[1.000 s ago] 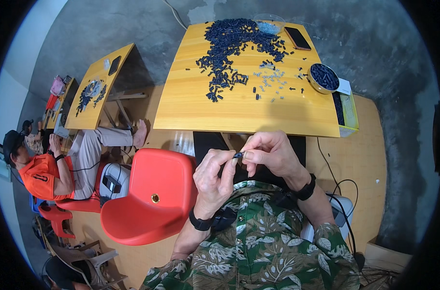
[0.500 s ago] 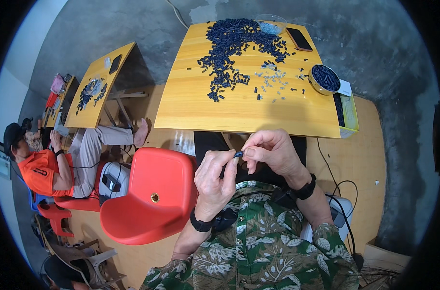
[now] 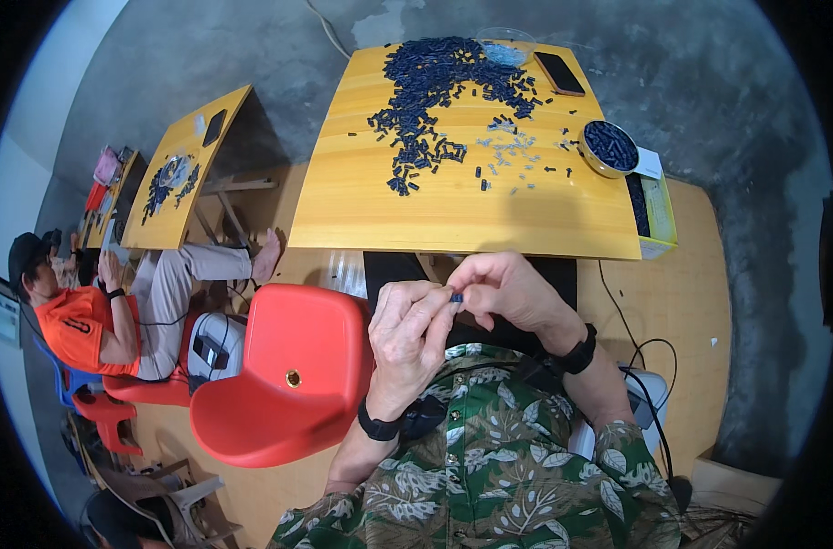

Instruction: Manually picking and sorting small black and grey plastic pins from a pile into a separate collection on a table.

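Observation:
Over my lap, just off the table's near edge, my left hand [image 3: 411, 331] pinches a small dark plastic piece [image 3: 456, 298] between thumb and fingertips. My right hand [image 3: 511, 291] meets it from the other side, thumb and forefinger closed at the piece. Whether a second tiny part sits in the right fingertips is hidden. Many similar black pieces [image 3: 426, 82] lie heaped on the yellow table [image 3: 343, 201]. Small clear parts [image 3: 513, 151] are scattered right of the heap. A round bowl [image 3: 609, 151] full of black pieces stands at the table's right edge.
A phone [image 3: 559, 73] and a clear dish [image 3: 505, 50] of bluish parts sit at the far edge. A yellow-green box [image 3: 657, 210] is beside the table's right side. To my left stands a red chair [image 3: 288, 366]; beyond it a person in orange [image 3: 87, 320] sits by another table.
My right fingers have closed in on the dark piece, which has turned slightly between the hands. The view has shifted a little.

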Demonstrator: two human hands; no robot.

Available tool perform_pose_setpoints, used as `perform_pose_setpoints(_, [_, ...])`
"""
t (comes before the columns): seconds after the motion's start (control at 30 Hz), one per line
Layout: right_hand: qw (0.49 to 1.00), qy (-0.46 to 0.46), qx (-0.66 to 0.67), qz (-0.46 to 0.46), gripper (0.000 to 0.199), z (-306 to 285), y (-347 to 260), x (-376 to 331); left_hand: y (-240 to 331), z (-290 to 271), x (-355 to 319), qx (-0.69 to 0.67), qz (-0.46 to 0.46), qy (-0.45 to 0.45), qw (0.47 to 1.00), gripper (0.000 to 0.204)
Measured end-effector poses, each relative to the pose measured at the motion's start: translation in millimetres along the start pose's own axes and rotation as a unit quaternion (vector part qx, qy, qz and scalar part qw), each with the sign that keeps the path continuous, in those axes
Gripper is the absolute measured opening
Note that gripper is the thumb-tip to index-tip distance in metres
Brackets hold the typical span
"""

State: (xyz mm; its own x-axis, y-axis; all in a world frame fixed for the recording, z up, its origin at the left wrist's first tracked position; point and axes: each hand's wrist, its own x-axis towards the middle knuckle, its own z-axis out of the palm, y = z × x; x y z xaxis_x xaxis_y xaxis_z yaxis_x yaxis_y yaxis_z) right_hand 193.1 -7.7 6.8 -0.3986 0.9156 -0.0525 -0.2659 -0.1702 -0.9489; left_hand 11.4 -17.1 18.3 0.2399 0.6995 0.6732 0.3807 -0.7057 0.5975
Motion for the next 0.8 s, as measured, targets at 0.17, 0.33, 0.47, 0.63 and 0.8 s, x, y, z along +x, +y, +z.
perform_pose_setpoints(0.17, [0.999,-0.019,0.013,0.032,0.024,2.4,4.2,2.2,0.5,0.5,0.3,0.027,0.03,-0.01,0.999,0.021])
perform_pose_setpoints(0.33, [0.997,-0.033,0.03,0.057,0.024,6.0,6.1,1.7,1.0,-2.6,-1.8,0.059,0.052,-0.018,0.997,0.017])
perform_pose_setpoints(0.47, [0.998,-0.04,0.04,0.029,0.025,7.4,5.4,-2.5,2.1,-2.9,1.0,0.061,0.061,-0.031,0.996,0.017])
perform_pose_setpoints(0.63, [0.995,-0.045,0.092,-0.005,0.024,12.5,13.2,-1.7,1.6,-2.0,2.0,0.042,0.068,-0.032,0.996,0.016])
perform_pose_setpoints(0.8, [0.99,-0.045,0.134,-0.004,0.026,13.5,21.3,3.1,2.2,-1.8,1.8,0.029,0.028,-0.035,0.999,0.017])
